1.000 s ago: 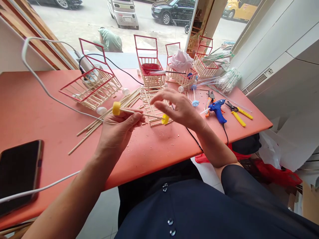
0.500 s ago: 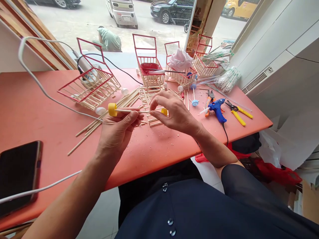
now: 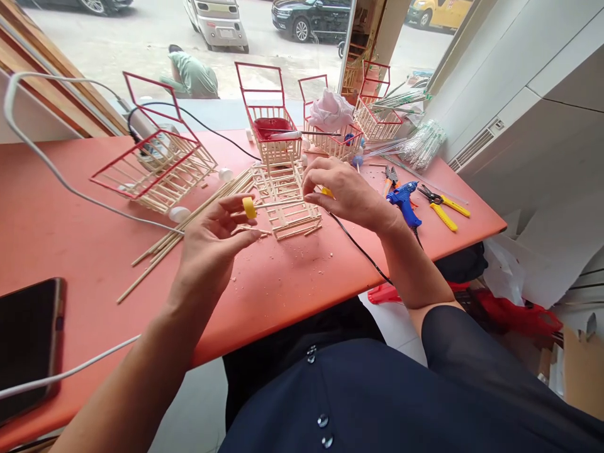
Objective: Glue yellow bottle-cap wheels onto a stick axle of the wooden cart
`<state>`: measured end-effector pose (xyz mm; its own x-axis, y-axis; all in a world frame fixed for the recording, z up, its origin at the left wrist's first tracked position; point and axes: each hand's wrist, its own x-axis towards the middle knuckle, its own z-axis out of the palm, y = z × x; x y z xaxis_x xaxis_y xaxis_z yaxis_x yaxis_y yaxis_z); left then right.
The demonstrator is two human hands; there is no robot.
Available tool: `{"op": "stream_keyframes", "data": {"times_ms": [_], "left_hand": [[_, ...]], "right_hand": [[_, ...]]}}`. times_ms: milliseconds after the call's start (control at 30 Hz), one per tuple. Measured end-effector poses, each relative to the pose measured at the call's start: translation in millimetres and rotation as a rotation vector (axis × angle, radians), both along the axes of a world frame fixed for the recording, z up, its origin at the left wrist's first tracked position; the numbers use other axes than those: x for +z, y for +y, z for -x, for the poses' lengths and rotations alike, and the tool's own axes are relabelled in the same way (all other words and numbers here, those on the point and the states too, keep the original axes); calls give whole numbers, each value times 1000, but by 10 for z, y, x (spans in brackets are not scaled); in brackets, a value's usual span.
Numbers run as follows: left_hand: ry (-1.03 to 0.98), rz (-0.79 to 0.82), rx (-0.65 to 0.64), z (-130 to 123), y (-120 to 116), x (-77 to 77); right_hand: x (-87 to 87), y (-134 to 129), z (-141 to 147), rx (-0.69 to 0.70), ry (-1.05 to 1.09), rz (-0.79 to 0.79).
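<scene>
Bright daylight through window (image 3: 264,75); street outside pale, washed out; soft shadows on table (image 3: 283,283); wide-angle stretch at edges.

Left hand (image 3: 207,236) open, thumb apart from fingers; right hand (image 3: 346,194) pinching, fingers curled.

The shirt (image 3: 377,384) is dark navy, with glossy round dark buttons (image 3: 323,420) down the front, the upper ones close together. Its right sleeve (image 3: 465,336) is short, thinner-looking and slightly sheer, with a curved hem near the elbow. Black clothing (image 3: 330,324) covers the lap. The left hand (image 3: 202,242) and right hand (image 3: 349,195) are bare.
</scene>
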<state>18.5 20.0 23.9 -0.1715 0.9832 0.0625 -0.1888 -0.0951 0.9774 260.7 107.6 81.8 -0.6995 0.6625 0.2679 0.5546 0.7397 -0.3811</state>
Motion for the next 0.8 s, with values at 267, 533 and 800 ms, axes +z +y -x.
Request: {"op": "stream_keyframes", "data": {"times_ms": [267,533,800], "left_hand": [[214,-143,61,16,-28,-36],[775,-394,99,-8,-62,-114],[931,-483,161,-27,11,-245]], "right_hand": [[-193,62,-61,29,-49,-2],[-270,74,-15,12,-88,-51],[-248,27,-19,13,-108,-64]]}}
